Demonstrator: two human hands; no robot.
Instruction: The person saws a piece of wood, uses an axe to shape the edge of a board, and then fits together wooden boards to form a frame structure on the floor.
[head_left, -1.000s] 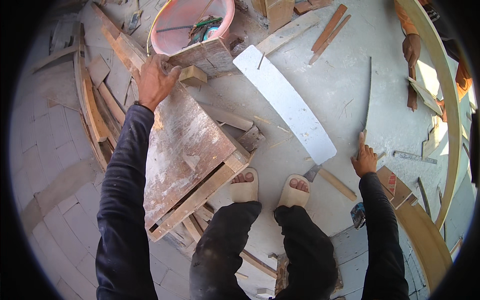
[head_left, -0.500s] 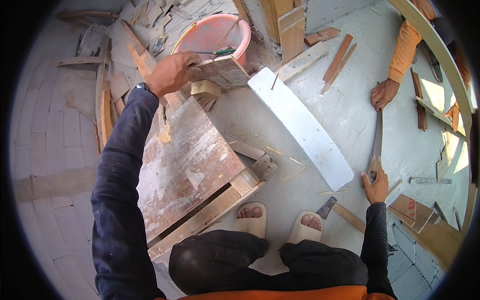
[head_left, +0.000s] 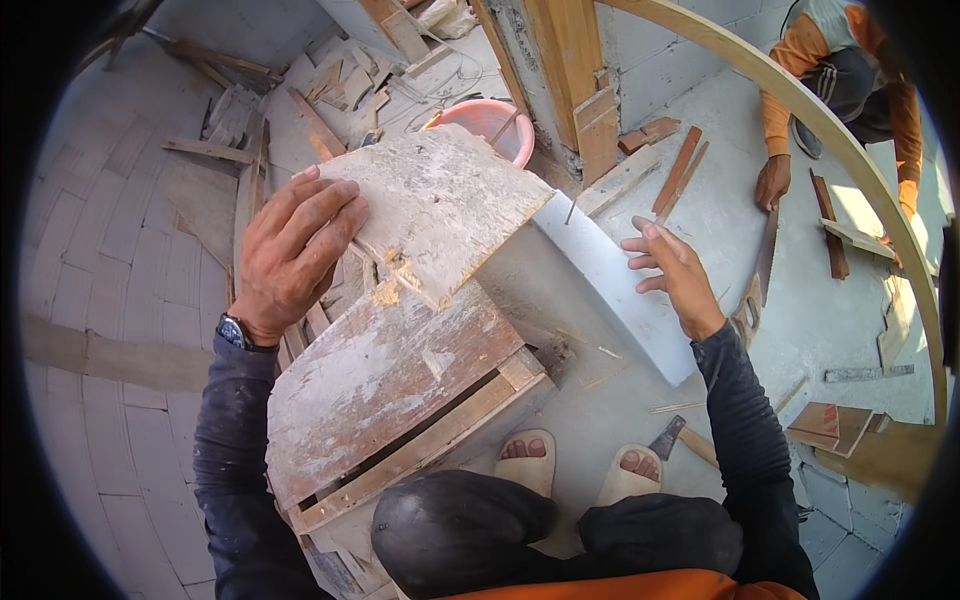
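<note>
At centre-left, brace the board (head_left: 455,205) with your left hand (head_left: 295,248), fingers together, grip unclear; right hand (head_left: 683,288) hovers, fingers spread

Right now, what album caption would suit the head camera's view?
Left hand on a worn board, right hand open, while a co-worker's hand holds a handsaw by its blade.

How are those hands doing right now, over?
Left hand touching worn board. Right hand open, empty, against white panel in view. Board overlaps wooden box in view. Possibly underfoot: hatchet-like tool beside right sandal.
</note>
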